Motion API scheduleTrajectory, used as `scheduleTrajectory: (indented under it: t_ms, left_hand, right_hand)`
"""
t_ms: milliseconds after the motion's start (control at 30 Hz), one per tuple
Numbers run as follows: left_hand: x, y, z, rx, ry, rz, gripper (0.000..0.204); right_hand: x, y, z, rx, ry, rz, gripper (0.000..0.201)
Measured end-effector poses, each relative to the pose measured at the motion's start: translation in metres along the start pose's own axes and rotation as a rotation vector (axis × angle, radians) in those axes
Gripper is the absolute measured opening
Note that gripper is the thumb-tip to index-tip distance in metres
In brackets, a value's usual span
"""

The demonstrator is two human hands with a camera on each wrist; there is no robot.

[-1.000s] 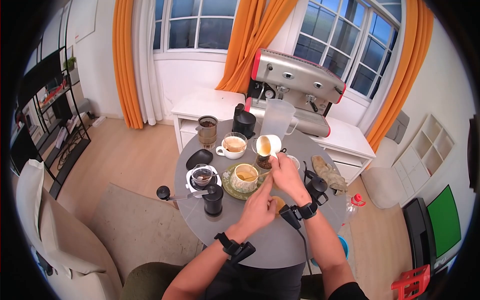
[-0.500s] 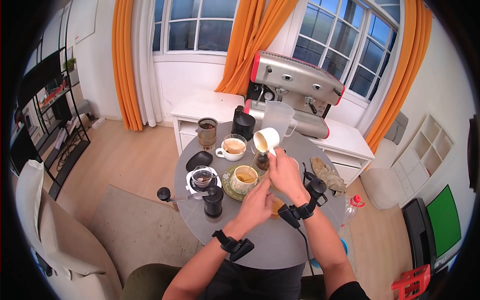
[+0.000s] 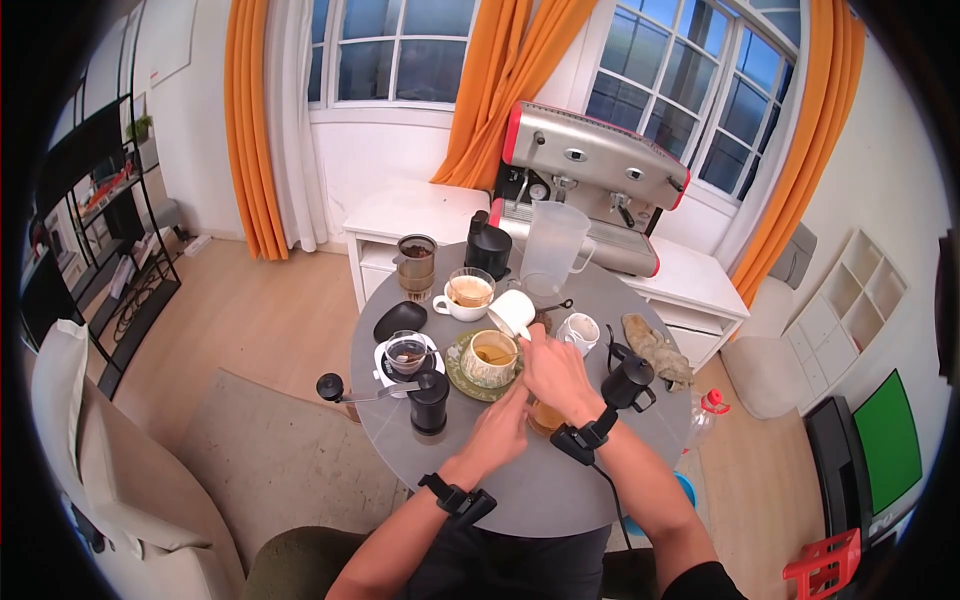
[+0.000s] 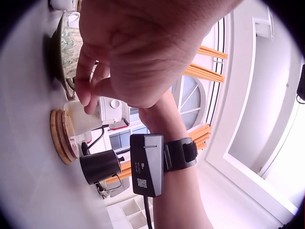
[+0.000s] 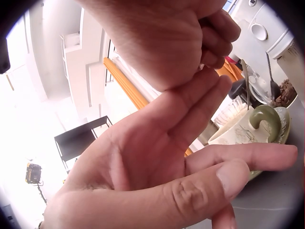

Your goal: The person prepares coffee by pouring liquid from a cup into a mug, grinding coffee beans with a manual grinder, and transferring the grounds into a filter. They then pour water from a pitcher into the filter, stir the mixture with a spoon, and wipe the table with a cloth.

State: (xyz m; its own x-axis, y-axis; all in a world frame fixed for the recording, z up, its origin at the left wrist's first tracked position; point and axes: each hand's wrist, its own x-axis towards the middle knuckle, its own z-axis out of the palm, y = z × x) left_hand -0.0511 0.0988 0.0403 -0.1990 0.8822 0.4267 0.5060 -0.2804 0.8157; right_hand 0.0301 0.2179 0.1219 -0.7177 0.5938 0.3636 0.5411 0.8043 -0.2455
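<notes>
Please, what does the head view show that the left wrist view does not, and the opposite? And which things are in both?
Only the head view shows the grinder, the bottle with a red cap and the green screen. Only the left wrist view shows the ceiling. Both show the left hand, the patterned cup, the kettle and the orange curtains.

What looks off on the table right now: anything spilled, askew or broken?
I see no spill or breakage. The white cup is tipped, but the right hand holds it that way near the patterned cup. The one untidy thing is the cloth, crumpled by the edge of the table.
</notes>
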Motion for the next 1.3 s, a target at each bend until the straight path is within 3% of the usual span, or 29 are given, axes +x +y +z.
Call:
scheduleTrajectory:
  t_ms: [133, 333, 467, 500, 600, 767, 867, 1067, 1300]
  left_hand:
    - [0.0, -0.004, 0.0, -0.022, 0.001, 0.0, 0.063]
    - [-0.011, 0.012, -0.006, -0.039, 0.036, 0.027, 0.073]
    - [-0.033, 0.035, -0.03, -0.117, 0.025, 0.027, 0.072]
    - [-0.043, 0.032, -0.033, -0.129, 0.029, 0.01, 0.07]
    - [-0.072, 0.022, -0.03, -0.162, 0.055, -0.061, 0.062]
    - [-0.098, 0.008, -0.013, -0.125, 0.114, -0.159, 0.059]
    - [-0.103, 0.005, -0.004, -0.094, 0.167, -0.146, 0.056]
    - [-0.107, -0.001, -0.004, -0.06, 0.157, -0.169, 0.051]
    - [-0.107, -0.003, -0.002, -0.072, 0.169, -0.121, 0.049]
  right_hand:
    - [-0.001, 0.003, 0.007, -0.001, 0.021, -0.046, 0.027]
    - [-0.014, 0.001, -0.012, 0.083, -0.01, 0.075, 0.025]
    - [-0.04, 0.031, -0.031, 0.574, 0.159, 0.012, 0.031]
    - [-0.05, 0.031, -0.048, 0.679, 0.011, 0.216, 0.037]
    - [-0.08, 0.036, -0.072, 1.138, -0.186, 0.525, 0.035]
    - [-0.116, 0.059, -0.044, 1.402, -0.317, 0.737, 0.033]
    - [-0.124, 0.072, -0.024, 1.536, -0.386, 0.772, 0.033]
    - [-0.126, 0.086, -0.001, 1.583, -0.463, 0.782, 0.036]
    - [-0.124, 0.077, -0.019, 1.285, -0.458, 0.841, 0.045]
